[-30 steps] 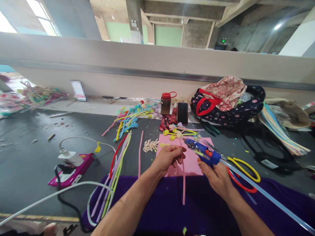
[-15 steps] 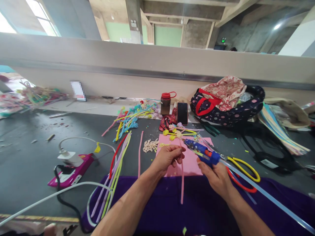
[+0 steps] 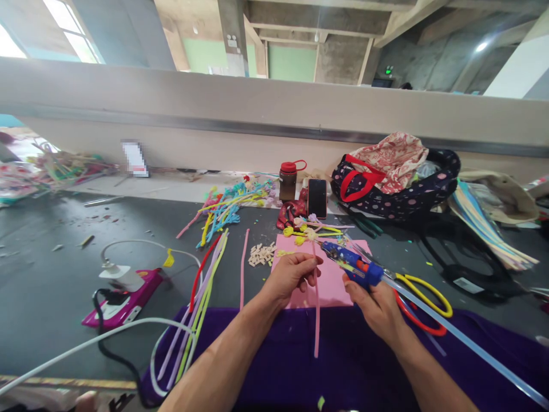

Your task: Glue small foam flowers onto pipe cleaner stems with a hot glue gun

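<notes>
My left hand [image 3: 297,274] pinches a pink pipe cleaner [image 3: 317,320] that hangs upright between thumb and fingers, its lower end over the purple cloth [image 3: 274,366]. A blue hot glue gun [image 3: 354,264] is gripped in my right hand [image 3: 380,312], nozzle pointing left close to the pipe cleaner's upper part. A long clear glue stick [image 3: 454,332] sticks out of the gun's back. Under both hands lies a pink sheet [image 3: 343,292]. Yellow and cream fuzzy flower pieces [image 3: 309,233] rest at its far edge. Whether the nozzle touches the pipe cleaner I cannot tell.
Scissors with yellow and red handles [image 3: 429,294] lie by my right wrist. Left are small beige pieces [image 3: 261,254], loose pipe cleaners [image 3: 210,286] and a magenta power strip [image 3: 124,300] with cables. Behind stand a bottle [image 3: 288,182], a phone [image 3: 317,197] and a dotted bag [image 3: 394,200].
Almost nothing differs. The view has shifted very slightly, and both hands keep the same hold on the pipe cleaner and the glue gun.
</notes>
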